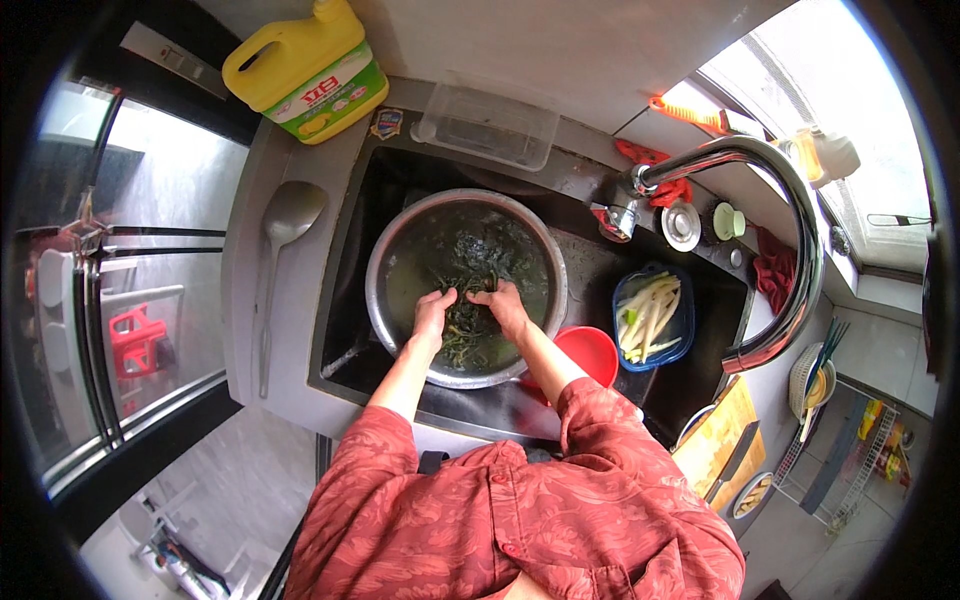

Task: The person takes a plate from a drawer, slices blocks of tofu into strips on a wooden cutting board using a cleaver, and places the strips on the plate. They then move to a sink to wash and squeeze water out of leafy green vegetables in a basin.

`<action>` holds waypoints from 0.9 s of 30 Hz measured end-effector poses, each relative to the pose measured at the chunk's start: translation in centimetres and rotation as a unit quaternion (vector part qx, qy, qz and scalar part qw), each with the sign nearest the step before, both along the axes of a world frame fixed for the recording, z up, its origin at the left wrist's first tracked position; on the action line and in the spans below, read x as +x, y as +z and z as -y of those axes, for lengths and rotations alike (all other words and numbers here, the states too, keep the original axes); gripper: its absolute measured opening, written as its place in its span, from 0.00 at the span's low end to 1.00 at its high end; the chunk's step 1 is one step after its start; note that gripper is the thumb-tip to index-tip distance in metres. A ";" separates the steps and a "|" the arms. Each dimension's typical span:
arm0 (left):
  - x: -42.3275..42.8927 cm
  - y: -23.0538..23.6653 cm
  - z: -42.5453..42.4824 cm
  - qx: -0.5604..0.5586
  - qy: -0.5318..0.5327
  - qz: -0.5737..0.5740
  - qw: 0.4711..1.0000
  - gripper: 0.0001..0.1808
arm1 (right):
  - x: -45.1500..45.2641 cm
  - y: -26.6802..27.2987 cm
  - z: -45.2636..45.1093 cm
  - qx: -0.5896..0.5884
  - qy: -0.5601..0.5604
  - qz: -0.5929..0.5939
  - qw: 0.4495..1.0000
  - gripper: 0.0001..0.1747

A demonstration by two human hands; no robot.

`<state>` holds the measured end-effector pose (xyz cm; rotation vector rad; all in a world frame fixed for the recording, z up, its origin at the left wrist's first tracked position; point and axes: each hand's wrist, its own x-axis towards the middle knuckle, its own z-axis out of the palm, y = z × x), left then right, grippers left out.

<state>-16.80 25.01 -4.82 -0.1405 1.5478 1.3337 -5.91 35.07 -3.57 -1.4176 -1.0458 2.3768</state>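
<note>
A large round metal basin (379, 259) stands in the dark sink, full of murky water with dark leafy greens (471, 330) in it. My left hand (433, 311) dips into the water at the near left, thumb on top, gripping one side of the greens. Opposite it, my right hand (502, 304) holds another part of the same wet clump. The fingers of both hands are mostly hidden beneath the greens and the cloudy water.
A red plastic bowl (589, 352) sits against the basin's right side. Further right, a blue container (684, 341) holds pale peeled stalks. The chrome faucet (806, 247) arches over the sink's right end. A metal ladle (289, 214) lies left; a knife (739, 450) rests on the cutting board (705, 454).
</note>
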 end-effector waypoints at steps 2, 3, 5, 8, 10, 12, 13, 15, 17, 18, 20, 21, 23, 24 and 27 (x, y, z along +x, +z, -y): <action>-0.7 -1.0 0.7 0.039 0.026 0.116 0.992 0.11 | 0.0 -0.2 0.1 0.021 0.002 -0.008 1.000 0.12; -0.8 -1.2 0.9 0.039 0.026 0.116 0.992 0.11 | 0.1 -0.8 0.1 0.043 0.002 -0.015 0.999 0.12; -0.9 -1.6 1.0 0.005 0.002 0.073 0.997 0.13 | 0.0 -1.8 0.2 0.057 0.030 -0.002 0.998 0.12; -0.5 -1.1 0.7 0.004 -0.013 0.061 0.998 0.09 | -0.3 -2.8 0.9 0.135 0.049 -0.009 0.990 0.10; -0.1 -0.7 0.3 0.002 -0.023 0.054 0.998 0.06 | -0.2 -3.6 0.8 0.158 0.105 0.041 0.981 0.11; 0.1 -0.7 0.3 -0.026 0.015 0.047 0.998 0.04 | -0.4 -1.7 0.6 0.216 0.205 0.114 0.948 0.18; 0.1 -0.8 0.2 -0.026 0.014 0.048 0.998 0.04 | -0.3 -1.2 0.8 0.216 0.203 0.115 0.948 0.18; 0.1 -1.1 0.0 -0.045 0.039 0.007 0.998 0.05 | -0.1 -0.3 1.7 0.475 0.159 0.147 0.853 0.22; -0.4 -3.2 1.0 -0.049 0.048 -0.008 0.998 0.04 | -0.3 0.6 1.9 0.524 0.164 0.159 0.821 0.22; -0.4 -2.8 0.6 -0.054 0.047 -0.019 0.997 0.04 | -0.2 0.6 1.6 0.453 0.205 0.150 0.854 0.21; 0.1 -1.9 0.4 -0.034 0.032 0.007 0.999 0.04 | 0.0 -0.4 1.0 0.349 0.216 0.117 0.904 0.22; 0.0 -0.7 0.1 -0.011 0.023 0.026 0.999 0.05 | 0.0 -0.9 0.8 0.301 0.187 0.099 0.930 0.19; -0.2 -0.3 0.1 0.004 0.019 0.066 0.998 0.07 | 0.3 -2.0 0.3 0.226 0.150 0.039 0.962 0.16; -0.1 -0.2 0.4 0.006 0.000 0.054 0.999 0.08 | 0.2 -1.7 0.2 0.225 0.151 0.038 0.962 0.16; -0.1 -1.4 0.9 0.021 -0.017 0.054 0.998 0.10 | 0.1 -0.8 0.1 0.239 0.188 0.055 0.951 0.08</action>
